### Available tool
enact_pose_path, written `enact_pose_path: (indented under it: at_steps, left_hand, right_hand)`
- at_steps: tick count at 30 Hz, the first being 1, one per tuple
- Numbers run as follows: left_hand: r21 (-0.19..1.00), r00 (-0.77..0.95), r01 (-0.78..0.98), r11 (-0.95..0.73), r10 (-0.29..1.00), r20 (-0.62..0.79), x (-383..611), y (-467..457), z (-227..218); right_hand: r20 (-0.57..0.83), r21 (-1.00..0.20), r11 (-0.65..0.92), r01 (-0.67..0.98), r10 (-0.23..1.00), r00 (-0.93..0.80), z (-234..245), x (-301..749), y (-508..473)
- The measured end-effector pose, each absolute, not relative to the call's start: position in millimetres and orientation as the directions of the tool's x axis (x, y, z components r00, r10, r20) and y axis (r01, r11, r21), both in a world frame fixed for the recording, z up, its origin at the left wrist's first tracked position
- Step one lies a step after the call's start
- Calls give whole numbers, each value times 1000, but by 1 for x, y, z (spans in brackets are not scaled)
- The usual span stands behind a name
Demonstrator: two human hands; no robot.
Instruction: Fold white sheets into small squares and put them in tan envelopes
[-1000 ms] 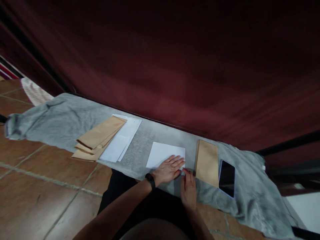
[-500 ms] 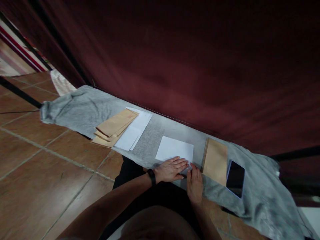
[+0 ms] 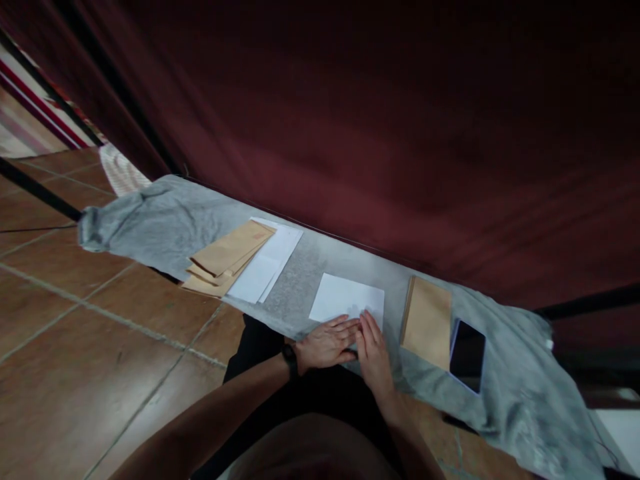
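Note:
A white sheet of paper [image 3: 345, 295] lies flat on a grey cloth [image 3: 160, 220] spread over a narrow bench. My left hand [image 3: 325, 345] rests on the sheet's near edge, fingers stretched flat, with a black band on the wrist. Beside it, my right hand [image 3: 373, 353] also lies flat, its fingertips on the near edge of the same sheet. The two hands nearly touch. Neither hand grips anything.
Left on the cloth lies a loose pile of brown envelopes [image 3: 227, 257] over white sheets [image 3: 267, 263]. Right of the sheet sits a neat stack of brown envelopes [image 3: 427, 320], then a dark phone [image 3: 467, 355]. A dark red curtain [image 3: 380, 113] hangs behind; tiled floor [image 3: 90, 347] lies left.
My right hand has slid left and forward onto the white sheet, closing up against my left hand. The left hand has drawn back slightly toward me.

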State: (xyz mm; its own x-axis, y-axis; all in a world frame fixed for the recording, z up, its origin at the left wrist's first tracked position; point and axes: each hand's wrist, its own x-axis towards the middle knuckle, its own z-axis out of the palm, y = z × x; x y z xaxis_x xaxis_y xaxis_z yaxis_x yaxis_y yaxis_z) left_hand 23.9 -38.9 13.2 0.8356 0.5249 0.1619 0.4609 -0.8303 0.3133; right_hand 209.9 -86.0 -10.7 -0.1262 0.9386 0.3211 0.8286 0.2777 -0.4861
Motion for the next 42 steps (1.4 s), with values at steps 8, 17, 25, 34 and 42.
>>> enact_pose_path:
  at_steps: [8,17,25,34,42]
  left_hand:
    - [308,796,530,-790,589,140,9,-42,17]
    - [245,640,706,-665,747,183,-22,-32,-2]
    - [202,484,823,-530,842,237,-38,-24,-12]
    - [245,447,827,-506,856,261,24,5,-5]
    - [181,444,856,-485,868,222,42,33,-10]
  right_hand:
    - [327,-235,371,898,901,-286,-17,202,-84]
    - [365,-160,238,958,916,-166,-25,212,-95]
    - [377,-180,171,969,921,-92,-28,221,-107]
    - [337,-342,203,917,938,-82,-20,213,-55]
    - [215,-277,172,945,970,-114,-21,202,13]
